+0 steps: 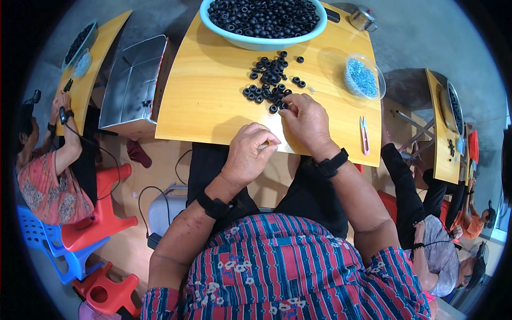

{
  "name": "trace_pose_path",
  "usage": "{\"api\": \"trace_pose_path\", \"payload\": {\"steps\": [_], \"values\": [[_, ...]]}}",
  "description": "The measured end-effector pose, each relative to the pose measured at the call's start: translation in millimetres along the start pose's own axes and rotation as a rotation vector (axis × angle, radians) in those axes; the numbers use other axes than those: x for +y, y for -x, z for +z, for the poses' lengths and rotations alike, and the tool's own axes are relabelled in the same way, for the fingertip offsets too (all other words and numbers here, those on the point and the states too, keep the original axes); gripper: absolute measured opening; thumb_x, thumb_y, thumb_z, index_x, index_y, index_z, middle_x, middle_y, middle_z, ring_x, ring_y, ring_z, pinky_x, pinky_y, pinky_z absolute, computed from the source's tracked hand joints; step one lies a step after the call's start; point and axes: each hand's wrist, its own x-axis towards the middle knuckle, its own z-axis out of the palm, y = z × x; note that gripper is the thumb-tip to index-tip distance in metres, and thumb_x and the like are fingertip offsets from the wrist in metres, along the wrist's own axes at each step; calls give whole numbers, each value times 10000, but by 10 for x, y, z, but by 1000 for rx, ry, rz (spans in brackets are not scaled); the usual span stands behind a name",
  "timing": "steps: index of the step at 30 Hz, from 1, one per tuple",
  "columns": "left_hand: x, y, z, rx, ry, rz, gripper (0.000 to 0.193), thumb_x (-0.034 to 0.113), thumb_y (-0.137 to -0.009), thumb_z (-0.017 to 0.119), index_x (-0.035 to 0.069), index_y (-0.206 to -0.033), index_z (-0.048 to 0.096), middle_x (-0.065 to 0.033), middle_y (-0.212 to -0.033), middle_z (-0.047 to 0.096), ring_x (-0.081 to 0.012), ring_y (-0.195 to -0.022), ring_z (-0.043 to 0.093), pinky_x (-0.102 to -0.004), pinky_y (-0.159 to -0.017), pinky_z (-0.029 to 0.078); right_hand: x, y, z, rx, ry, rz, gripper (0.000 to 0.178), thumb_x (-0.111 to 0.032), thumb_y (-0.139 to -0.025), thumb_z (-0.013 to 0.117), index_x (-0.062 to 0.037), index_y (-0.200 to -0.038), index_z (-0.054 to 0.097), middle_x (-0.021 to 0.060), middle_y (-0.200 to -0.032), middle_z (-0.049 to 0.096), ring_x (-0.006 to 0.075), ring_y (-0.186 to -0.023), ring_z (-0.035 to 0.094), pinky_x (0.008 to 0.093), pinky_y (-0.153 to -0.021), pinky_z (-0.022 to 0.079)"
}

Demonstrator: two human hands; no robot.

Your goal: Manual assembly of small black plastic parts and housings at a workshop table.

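Just past the table's near edge, my left hand [249, 153] is closed in a pinch, thumb against forefinger; what it holds, if anything, is too small to make out. My right hand [306, 121] reaches to the near side of a loose pile of small black rings [271, 73]. Its thumb and fingers close around a black ring [284, 105] there. Beyond the pile stands a light-blue basin [261, 44] heaped with more such rings. A few tiny clear beads [311, 89] lie right of the pile.
On the wooden table's [200, 101] right side are a clear tub [381, 88] of blue beads and pink-handled thread snips [365, 136]. A metal cup [363, 18] and a dark flat object [332, 15] stand behind. A metal bin [130, 90] is at left. Other people sit at tables on both sides.
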Motion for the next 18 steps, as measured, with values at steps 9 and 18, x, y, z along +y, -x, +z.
{"api": "trace_pose_path", "payload": {"steps": [9,18], "values": [[52,46,34,65,602,-298,149,56,-880,609,-2,-1015,626,-5,-945,614,-57,-827,549,-210,-747,464,-141,303,-277,-63,-148,-231,218,-51,-763,656,-49,-972,597,132,-824,587,314,-712,604,375,-643,495],[63,60,-27,-149,767,-421,168,84,-891,627,-21,-1023,626,-8,-881,642,-45,-777,559,-194,-712,463,-336,492,-476,-211,92,-485,294,-48,-756,652,-58,-1043,588,123,-827,556,307,-727,615,375,-606,512]]}}
